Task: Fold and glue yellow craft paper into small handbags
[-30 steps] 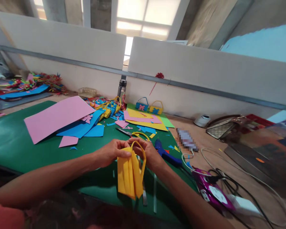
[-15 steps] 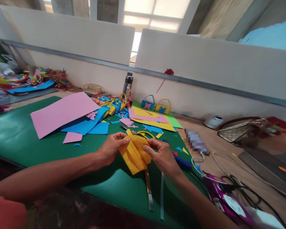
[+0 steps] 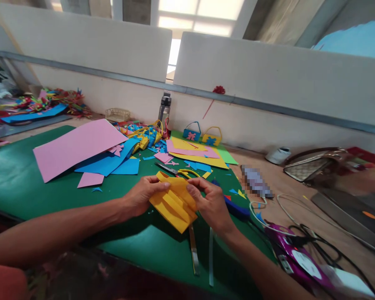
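Between my two hands is a piece of folded yellow craft paper [image 3: 175, 204], raised above the green table top and creased into several flaps. My left hand [image 3: 145, 193] pinches its upper left edge. On the other side, my right hand [image 3: 208, 200] grips the upper right edge between thumb and fingers. Just behind the paper lie scissors with yellow handles [image 3: 187, 171], their blades pointing left. Below the paper, a narrow metal-tipped strip [image 3: 193, 254] and a pale clear stick [image 3: 211, 258] rest on the table. A blue-handled tool [image 3: 237, 209] is beside my right wrist.
Pink sheets [image 3: 79, 146] and blue sheets [image 3: 125, 166] lie to the left. Finished little paper bags, one blue [image 3: 192, 134] and one yellow [image 3: 211, 137], stand at the back. A bottle [image 3: 164, 110], phone [image 3: 256, 181], purple power strip [image 3: 300, 258] and cables occupy the far side and right.
The yellow paper has turned in my hands, so its folded flaps now face more toward me. More of the scissors shows behind it. The view has shifted slightly.
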`<state>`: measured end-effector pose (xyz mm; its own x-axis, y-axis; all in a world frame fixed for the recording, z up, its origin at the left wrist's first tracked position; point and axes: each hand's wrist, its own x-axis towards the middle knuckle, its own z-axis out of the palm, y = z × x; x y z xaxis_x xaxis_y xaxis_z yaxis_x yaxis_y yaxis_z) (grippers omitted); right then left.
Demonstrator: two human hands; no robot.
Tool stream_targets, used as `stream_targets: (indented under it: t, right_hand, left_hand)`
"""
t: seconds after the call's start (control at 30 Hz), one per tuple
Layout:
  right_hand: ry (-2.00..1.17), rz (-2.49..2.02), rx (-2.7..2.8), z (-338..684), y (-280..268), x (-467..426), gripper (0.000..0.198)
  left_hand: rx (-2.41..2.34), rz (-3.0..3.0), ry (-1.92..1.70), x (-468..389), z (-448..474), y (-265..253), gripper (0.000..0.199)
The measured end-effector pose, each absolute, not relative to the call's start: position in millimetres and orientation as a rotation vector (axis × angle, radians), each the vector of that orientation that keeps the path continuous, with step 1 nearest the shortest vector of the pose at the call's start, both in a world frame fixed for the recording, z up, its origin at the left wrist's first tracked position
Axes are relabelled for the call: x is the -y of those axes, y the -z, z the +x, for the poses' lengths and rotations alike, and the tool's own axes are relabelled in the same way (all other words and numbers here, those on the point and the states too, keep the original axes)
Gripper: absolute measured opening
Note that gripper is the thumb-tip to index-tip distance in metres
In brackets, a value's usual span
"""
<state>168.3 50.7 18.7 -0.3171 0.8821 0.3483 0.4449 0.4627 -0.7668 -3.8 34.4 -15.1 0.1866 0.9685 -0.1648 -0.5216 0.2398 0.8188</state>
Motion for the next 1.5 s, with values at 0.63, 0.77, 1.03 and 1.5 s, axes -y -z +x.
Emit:
stream_targets:
  t: [0.63,0.77,1.03,1.5]
  right_hand:
    - [-0.382,-1.138,2.276,175,-26,-56,0.017]
    - [-0.391,-1.09,2.396,175,-29,-53,0.02]
    - [-0.685,-1.016,2.013,176,-33,-50,0.013]
    - [-1.39,-1.098,1.796,190,-26,-48,0.026]
  left_hand:
    - [-1.216,1.239,-1.511,-37,-16,2,0.028]
    - [-1.084,1.621,-1.227,-36,-21,-5,0.03]
    - [-1.058,1.55,-1.118,-34,-18,0,0.008]
    - [-1.089,1.274,-1.033,-36,-18,0,0.013]
